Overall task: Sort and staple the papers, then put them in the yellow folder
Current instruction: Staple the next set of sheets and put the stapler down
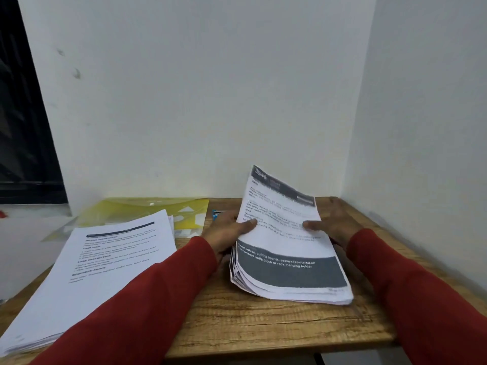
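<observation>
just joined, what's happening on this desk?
A person in red sleeves holds a stack of printed papers in both hands, left hand and right hand gripping its sides with thumbs on the top sheet, its near edge on the wooden table. A second pile lies flat to the left. The yellow folder sits behind it by the wall, beside a small blue object, possibly the stapler.

Two stacks of white printed paper sheets are on the wooden worktop [263, 325]: one flat stack [100, 270] at the left edge, one thick stack [287, 259] towards the right back corner. One translucent yellow plastic folder [147, 212] lies at the back edge. One small blue object [216, 214] shows beside it, mostly hidden.
</observation>
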{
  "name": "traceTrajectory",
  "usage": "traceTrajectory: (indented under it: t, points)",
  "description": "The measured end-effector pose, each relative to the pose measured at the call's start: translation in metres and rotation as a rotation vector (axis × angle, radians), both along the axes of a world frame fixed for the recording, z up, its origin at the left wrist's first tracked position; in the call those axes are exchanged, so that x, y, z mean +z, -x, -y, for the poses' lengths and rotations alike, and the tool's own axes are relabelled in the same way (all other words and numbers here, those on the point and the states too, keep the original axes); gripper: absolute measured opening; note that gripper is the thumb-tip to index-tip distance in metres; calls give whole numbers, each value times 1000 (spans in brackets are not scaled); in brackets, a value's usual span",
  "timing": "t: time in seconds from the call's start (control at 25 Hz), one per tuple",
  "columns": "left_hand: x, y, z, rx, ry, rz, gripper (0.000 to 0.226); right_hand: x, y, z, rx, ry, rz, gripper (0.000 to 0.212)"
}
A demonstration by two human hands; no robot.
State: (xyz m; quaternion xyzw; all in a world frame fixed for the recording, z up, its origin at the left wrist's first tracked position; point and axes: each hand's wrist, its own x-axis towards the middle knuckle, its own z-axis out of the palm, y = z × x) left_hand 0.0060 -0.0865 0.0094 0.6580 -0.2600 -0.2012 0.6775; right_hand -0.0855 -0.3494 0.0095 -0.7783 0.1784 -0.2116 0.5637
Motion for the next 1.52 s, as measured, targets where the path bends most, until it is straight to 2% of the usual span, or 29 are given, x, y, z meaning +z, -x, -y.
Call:
traceTrajectory:
  t: [0.08, 0.12, 0.2, 0.32, 0.48, 0.56, 0.76, 1.04, 1.16, 1.32, 1.52]
  points:
    - [8, -7, -6, 50, 129, 103, 24, 8, 1, -6, 180, -303, 148, 72]
    - [13, -9, -10, 76, 163, 178, 22, 13, 3, -14, 264, -338, 189, 57]
    - [20, -12, -17, 184, 173, 335, 20, 26, 2, -33, 304, -293, 277, 40]
    - [28, -13, -22, 401, 229, 490, 20, 51, -9, -58, 258, -195, 461, 32]
    - [42, -10, -29, 544, 336, 647, 26, 88, -23, -79, 244, -1, 614, 26]
    - [43, -11, -31, 536, 329, 657, 32, 90, -28, -81, 248, 52, 646, 26]
    - [29, -11, -26, 429, 294, 583, 46, 49, -36, -66, 215, -7, 668, 35]
    - [18, -12, -21, 410, 193, 684, 26, 36, -43, -69, 269, -37, 659, 28]
    - [17, -18, -22, 425, 212, 659, 23, 40, -40, -72, 242, -87, 700, 26]
    - [19, -13, -22, 444, 219, 660, 26, 34, -41, -77, 250, -2, 611, 36]
    - [17, -13, -22, 461, 219, 624, 24, 32, -44, -77, 245, -34, 597, 33]
